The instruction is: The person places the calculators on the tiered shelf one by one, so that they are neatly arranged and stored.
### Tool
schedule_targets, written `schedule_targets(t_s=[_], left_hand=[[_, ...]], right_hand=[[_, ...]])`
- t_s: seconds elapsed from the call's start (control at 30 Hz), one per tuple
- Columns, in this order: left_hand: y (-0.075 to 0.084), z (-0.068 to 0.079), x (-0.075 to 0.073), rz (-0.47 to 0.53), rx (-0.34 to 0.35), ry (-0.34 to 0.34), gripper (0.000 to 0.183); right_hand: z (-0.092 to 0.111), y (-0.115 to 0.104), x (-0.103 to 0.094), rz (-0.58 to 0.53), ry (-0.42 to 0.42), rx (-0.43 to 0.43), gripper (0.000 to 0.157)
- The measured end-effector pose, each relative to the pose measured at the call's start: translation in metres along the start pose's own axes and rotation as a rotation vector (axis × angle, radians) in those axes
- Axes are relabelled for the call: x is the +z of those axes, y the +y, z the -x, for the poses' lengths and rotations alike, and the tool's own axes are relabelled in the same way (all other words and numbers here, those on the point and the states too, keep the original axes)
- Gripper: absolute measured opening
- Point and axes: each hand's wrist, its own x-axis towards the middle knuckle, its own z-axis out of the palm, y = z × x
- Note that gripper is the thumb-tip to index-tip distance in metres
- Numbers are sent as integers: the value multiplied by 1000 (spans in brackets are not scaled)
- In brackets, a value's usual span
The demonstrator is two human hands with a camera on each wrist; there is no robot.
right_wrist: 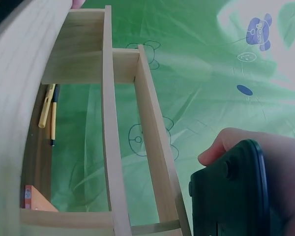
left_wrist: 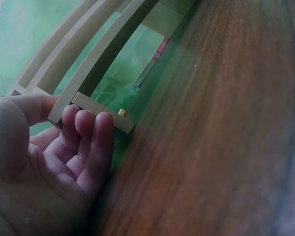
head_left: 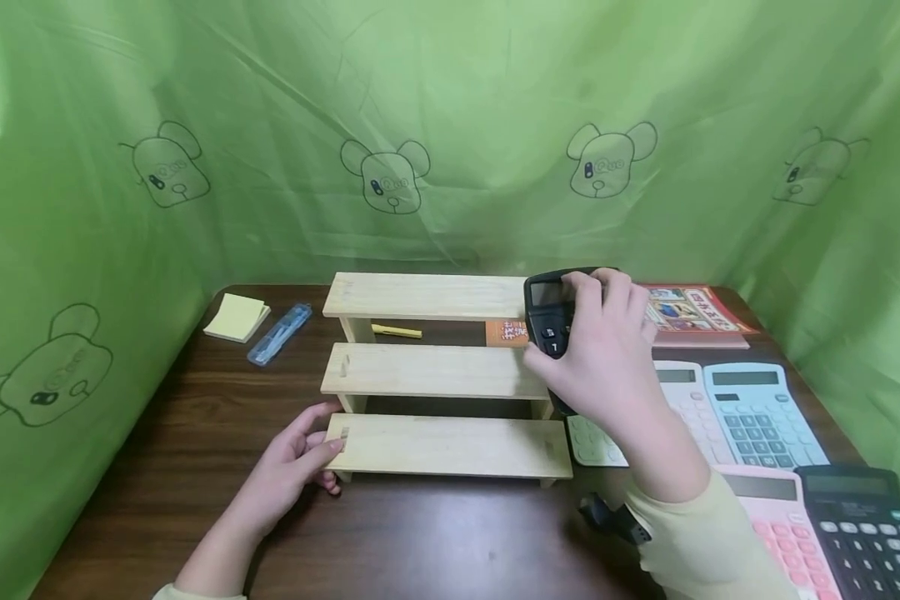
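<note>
A pale three-tier wooden rack (head_left: 435, 371) stands on the dark table, its steps rising toward the back. My left hand (head_left: 288, 458) grips the left end of its lowest step, the thumb on top and other fingers around the side support, as the left wrist view shows. At the right end of the upper steps, my right hand (head_left: 615, 358) holds a black calculator (head_left: 546, 321) tilted up, thumb on one edge and fingers across its face. The right wrist view shows the dark back of the calculator (right_wrist: 226, 196) beside the rack; most of its keys are hidden.
Right of the rack lie a light blue calculator (head_left: 765, 417), a pink one (head_left: 787, 542), a dark one (head_left: 862, 533) and white ones, with red books (head_left: 697, 317) behind. Sticky notes (head_left: 236, 317) and a blue case (head_left: 279, 335) lie at left. Green curtain encloses the table.
</note>
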Motion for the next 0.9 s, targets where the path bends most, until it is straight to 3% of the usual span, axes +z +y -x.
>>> schedule_targets(t_s=[0.23, 0.47, 0.7, 0.9], left_hand=[[0, 1, -1, 0, -8, -17, 49], [2, 2, -1, -10, -7, 15, 47], [5, 2, 0, -1, 68, -32, 47], [2, -1, 0, 1, 87, -43, 45]], right_hand=[[-13, -3, 10, 15, 31, -25, 80], [-18, -1, 13, 6, 55, -61, 72], [-19, -4, 11, 9, 66, -149, 59], [-15, -1, 13, 21, 53, -194, 54]])
